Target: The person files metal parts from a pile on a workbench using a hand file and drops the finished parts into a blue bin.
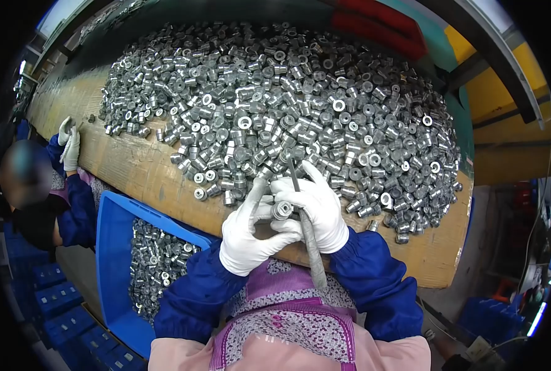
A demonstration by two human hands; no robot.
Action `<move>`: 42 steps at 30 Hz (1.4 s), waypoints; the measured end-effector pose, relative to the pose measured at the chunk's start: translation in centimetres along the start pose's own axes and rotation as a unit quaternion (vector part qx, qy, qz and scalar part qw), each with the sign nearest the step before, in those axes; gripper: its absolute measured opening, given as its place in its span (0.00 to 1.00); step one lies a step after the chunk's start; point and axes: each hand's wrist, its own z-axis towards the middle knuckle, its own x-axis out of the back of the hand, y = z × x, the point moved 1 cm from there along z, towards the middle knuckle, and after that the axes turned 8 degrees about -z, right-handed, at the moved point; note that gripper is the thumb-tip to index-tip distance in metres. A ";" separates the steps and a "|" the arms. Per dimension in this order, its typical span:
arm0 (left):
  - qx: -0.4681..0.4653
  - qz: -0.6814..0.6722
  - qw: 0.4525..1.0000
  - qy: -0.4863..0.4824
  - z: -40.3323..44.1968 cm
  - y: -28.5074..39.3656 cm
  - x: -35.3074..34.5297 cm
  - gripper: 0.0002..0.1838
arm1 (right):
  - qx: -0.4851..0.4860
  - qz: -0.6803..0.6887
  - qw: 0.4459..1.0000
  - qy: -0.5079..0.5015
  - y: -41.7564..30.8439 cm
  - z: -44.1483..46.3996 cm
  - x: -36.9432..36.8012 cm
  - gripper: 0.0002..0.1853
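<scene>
Here's one fitting (282,211) between the hands, above the desk's (142,162) near edge, the left hand's (245,238) grip pinching it, ring end up, likely so its opening can be seen. The right hand's (322,213) grip is closed on one tool (312,247), slanted across the palm, probably to leave its fingertips free. One pile (275,117), far too many to count! One bin (116,222) beside the desk, and two gloved co-worker's hands (71,151) further left.
</scene>
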 end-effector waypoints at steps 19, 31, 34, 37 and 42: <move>0.288 -0.311 0.904 0.047 0.3 1.2 -0.2 0.38 | 0.016 -0.041 0.997 -0.071 -0.5 0.8 0.1 0.22; 0.225 0.318 0.918 0.080 5.6 0.4 3.9 0.24 | 0.009 -0.010 1.000 0.014 -0.2 0.0 -0.3 0.19; 0.190 0.406 0.891 0.072 6.8 -0.7 3.6 0.24 | 0.009 -0.009 1.000 0.013 -0.3 0.1 -0.1 0.18; 0.188 0.407 0.891 0.068 7.5 -1.3 3.2 0.21 | 0.005 -0.003 1.000 0.006 -0.2 0.2 0.1 0.19; 0.205 0.400 0.888 0.100 7.6 -1.7 3.6 0.20 | 0.001 0.010 1.000 0.013 0.2 -0.4 -0.1 0.19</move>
